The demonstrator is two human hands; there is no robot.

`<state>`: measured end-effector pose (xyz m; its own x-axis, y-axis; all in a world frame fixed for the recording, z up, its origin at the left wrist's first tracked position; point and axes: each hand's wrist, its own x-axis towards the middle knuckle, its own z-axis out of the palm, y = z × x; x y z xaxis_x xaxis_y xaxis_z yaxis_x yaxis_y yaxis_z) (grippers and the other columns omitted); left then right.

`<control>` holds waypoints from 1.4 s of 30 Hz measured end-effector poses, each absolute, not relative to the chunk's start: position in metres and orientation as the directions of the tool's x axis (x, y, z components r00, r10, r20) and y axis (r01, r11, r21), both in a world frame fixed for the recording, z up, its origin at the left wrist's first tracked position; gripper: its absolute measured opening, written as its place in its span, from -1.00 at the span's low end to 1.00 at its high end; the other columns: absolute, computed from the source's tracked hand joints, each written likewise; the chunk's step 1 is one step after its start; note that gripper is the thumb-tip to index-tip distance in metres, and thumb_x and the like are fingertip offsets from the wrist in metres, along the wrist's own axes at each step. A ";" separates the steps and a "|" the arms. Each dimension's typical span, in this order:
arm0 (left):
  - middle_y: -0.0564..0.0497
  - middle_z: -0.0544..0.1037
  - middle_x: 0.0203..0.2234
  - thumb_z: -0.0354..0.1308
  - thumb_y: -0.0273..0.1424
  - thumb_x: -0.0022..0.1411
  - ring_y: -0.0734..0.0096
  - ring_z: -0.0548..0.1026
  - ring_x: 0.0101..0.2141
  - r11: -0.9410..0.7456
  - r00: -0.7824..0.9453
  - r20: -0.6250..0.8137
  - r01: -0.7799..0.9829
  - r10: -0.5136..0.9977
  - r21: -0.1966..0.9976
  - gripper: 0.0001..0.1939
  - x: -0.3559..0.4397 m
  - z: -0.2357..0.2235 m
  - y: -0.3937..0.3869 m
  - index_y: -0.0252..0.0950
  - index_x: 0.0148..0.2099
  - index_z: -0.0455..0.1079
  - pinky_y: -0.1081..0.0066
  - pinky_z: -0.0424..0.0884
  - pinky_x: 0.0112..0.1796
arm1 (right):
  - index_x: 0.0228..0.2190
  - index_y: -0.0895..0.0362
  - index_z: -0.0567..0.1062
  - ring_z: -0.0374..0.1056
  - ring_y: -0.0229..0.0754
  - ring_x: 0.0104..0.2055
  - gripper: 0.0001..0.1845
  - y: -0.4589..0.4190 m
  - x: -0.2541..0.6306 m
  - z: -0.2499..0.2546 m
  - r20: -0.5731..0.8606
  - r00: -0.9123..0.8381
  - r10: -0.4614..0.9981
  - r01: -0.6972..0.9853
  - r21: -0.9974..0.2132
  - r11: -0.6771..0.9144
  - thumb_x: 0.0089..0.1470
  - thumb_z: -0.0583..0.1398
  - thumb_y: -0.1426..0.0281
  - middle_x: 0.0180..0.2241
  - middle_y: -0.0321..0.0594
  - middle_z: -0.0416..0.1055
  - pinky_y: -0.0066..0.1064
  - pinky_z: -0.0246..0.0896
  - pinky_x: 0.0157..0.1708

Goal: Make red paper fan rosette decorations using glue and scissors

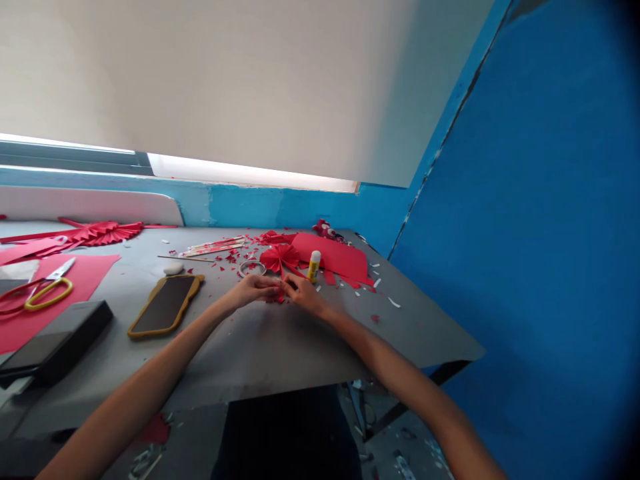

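Fingertips (275,285) of the left hand (255,291) and the right hand (305,295) come together over a small scrap of red paper (280,299), which is pinched between them just above the grey desk (260,350). The fingers hide most of the scrap, so its exact shape cannot be told.

Thin paper held this tightly could crease or tear under too much pressure. Directly beyond the fingertips lies a pleated red paper rosette (280,259), close enough to be crushed or dragged by a careless knuckle. An upright glue stick (314,265) stands just past the right hand, where a knock from the wrist could topple it onto the litter of red snippets (231,259). A ring of clear tape (253,269) sits near the left hand.

To the left, a phone in a yellow-brown case (164,305) and a black box (57,343) take up desk space, and yellow-handled scissors (49,293) rest on a red paper sheet (85,279). Farther back are a white eraser (173,268), thin wooden sticks (213,247), a large cut red sheet (333,257) and a long folded red paper fan (103,233). White paper offcuts (394,303) lie towards the right edge, where a blue wall (525,200) closes off the desk.
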<state>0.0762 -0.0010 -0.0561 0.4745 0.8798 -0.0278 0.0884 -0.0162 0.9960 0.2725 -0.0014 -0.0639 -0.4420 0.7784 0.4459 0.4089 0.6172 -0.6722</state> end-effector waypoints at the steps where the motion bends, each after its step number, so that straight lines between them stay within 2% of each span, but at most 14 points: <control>1: -0.13 0.64 -0.38 0.40 -0.22 -0.07 0.36 0.55 -0.40 -0.014 0.481 -0.029 0.085 0.876 0.996 -0.55 0.076 -0.056 -0.001 -0.41 -0.16 0.55 0.38 0.45 -0.26 | -0.46 0.13 0.36 0.22 -0.27 -0.43 -0.70 -0.001 0.272 -0.064 0.441 -0.444 0.780 0.413 -0.671 0.615 0.21 0.05 0.22 -0.51 -0.32 0.30 -0.45 0.11 -0.37; 8: -0.16 0.64 -0.36 0.41 -0.24 -0.07 0.31 0.58 -0.36 -0.002 0.487 -0.036 0.077 0.873 0.997 -0.53 0.076 -0.056 -0.001 -0.44 -0.14 0.55 0.35 0.48 -0.22 | -0.42 0.16 0.35 0.23 -0.26 -0.39 -0.81 -0.001 0.272 -0.063 0.414 -0.463 0.784 0.430 -0.668 0.607 0.20 0.06 0.34 -0.46 -0.28 0.33 -0.45 0.08 -0.36; 17: -0.15 0.65 -0.36 0.43 -0.27 -0.09 0.32 0.59 -0.36 0.013 0.497 -0.040 0.057 0.867 0.998 -0.56 0.076 -0.057 0.000 -0.41 -0.17 0.55 0.35 0.49 -0.20 | -0.42 0.16 0.35 0.24 -0.26 -0.39 -0.85 0.000 0.272 -0.065 0.413 -0.474 0.777 0.414 -0.675 0.611 0.17 0.08 0.37 -0.45 -0.27 0.34 -0.45 0.10 -0.36; 20: -0.13 0.65 -0.37 0.42 -0.27 -0.08 0.35 0.58 -0.38 0.006 0.480 -0.041 0.075 0.876 0.997 -0.61 0.076 -0.053 -0.003 -0.41 -0.20 0.56 0.38 0.48 -0.22 | -0.43 0.15 0.35 0.22 -0.27 -0.42 -0.75 -0.001 0.271 -0.064 0.417 -0.449 0.790 0.398 -0.699 0.594 0.21 0.05 0.28 -0.47 -0.28 0.32 -0.44 0.09 -0.37; 24: -0.10 0.64 -0.42 0.40 -0.28 -0.05 0.40 0.56 -0.43 -0.017 0.460 -0.031 0.101 0.887 0.995 -0.67 0.076 -0.050 -0.005 -0.39 -0.25 0.57 0.44 0.48 -0.27 | -0.52 0.13 0.33 0.16 -0.28 -0.51 -0.48 -0.003 0.272 -0.060 0.403 -0.367 0.839 0.417 -0.735 0.535 0.28 -0.14 0.09 -0.58 -0.29 0.25 -0.43 0.05 -0.46; 27: -0.09 0.64 -0.43 0.40 -0.28 -0.06 0.42 0.55 -0.45 -0.034 0.461 -0.015 0.099 0.887 0.994 -0.67 0.076 -0.053 -0.004 -0.40 -0.25 0.57 0.46 0.48 -0.32 | -0.61 0.13 0.30 0.12 -0.30 -0.56 -0.41 -0.004 0.272 -0.059 0.401 -0.334 0.853 0.441 -0.734 0.517 0.25 -0.11 0.02 -0.65 -0.31 0.19 -0.44 -0.01 -0.52; 31: -0.10 0.64 -0.43 0.40 -0.30 -0.05 0.41 0.56 -0.44 -0.043 0.479 0.000 0.078 0.878 0.996 -0.67 0.075 -0.059 0.000 -0.40 -0.24 0.57 0.45 0.48 -0.31 | -0.60 0.14 0.33 0.12 -0.31 -0.55 -0.48 -0.004 0.273 -0.061 0.429 -0.386 0.817 0.468 -0.672 0.574 0.23 -0.03 0.07 -0.64 -0.33 0.20 -0.46 -0.05 -0.52; 36: -0.10 0.65 -0.41 0.40 -0.31 -0.06 0.38 0.58 -0.41 -0.031 0.487 -0.013 0.083 0.874 0.996 -0.66 0.074 -0.062 0.003 -0.39 -0.22 0.57 0.41 0.49 -0.26 | -0.54 0.15 0.36 0.16 -0.31 -0.51 -0.55 -0.004 0.273 -0.061 0.441 -0.408 0.799 0.486 -0.636 0.599 0.25 -0.01 0.15 -0.58 -0.32 0.27 -0.47 -0.03 -0.48; 42: -0.10 0.65 -0.37 0.41 -0.31 -0.07 0.37 0.59 -0.36 0.001 0.487 -0.049 0.097 0.872 0.995 -0.65 0.074 -0.057 -0.002 -0.37 -0.21 0.57 0.39 0.49 -0.17 | -0.51 0.14 0.37 0.17 -0.30 -0.49 -0.57 -0.011 0.276 -0.052 0.427 -0.457 0.781 0.502 -0.601 0.622 0.26 -0.03 0.17 -0.58 -0.33 0.25 -0.47 -0.03 -0.45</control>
<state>0.0744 -0.0017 -0.0566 0.4867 0.8722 -0.0486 0.0969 0.0014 0.9953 0.2763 -0.0107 -0.0521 -0.4565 0.7807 0.4268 0.5020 0.6220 -0.6009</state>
